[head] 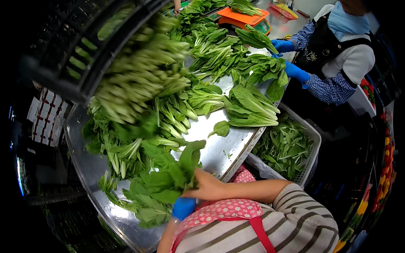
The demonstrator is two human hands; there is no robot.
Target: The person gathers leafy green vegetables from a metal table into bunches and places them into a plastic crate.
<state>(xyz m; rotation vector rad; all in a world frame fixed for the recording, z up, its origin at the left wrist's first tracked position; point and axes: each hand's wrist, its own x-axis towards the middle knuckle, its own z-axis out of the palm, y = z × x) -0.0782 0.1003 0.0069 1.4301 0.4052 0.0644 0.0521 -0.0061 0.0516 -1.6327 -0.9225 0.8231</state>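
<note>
My right hand (pixel 207 186), bare, is closed around the near end of a bunch of leafy greens (pixel 171 177), its leaves pointing up and left. Against it, just below, is my left hand (pixel 184 208) in a blue glove; its fingers are hidden by the bunch and the right hand. More loose leaves (pixel 152 205) lie under the bunch on the metal table (pixel 208 142). Beyond it is a large heap of greens with pale stems (pixel 123 155). At upper left, a tilted black plastic crate (pixel 95 53) is over a motion-blurred mass of greens (pixel 142 69).
Across the table, a co-worker (pixel 335 53) in blue gloves holds greens (pixel 256 39). An orange scale (pixel 243 17) with greens on it stands at the far end. A pale plastic basket (pixel 311 139) of leaves is beside the table's right edge. Stacked boxes (pixel 49 117) are at left.
</note>
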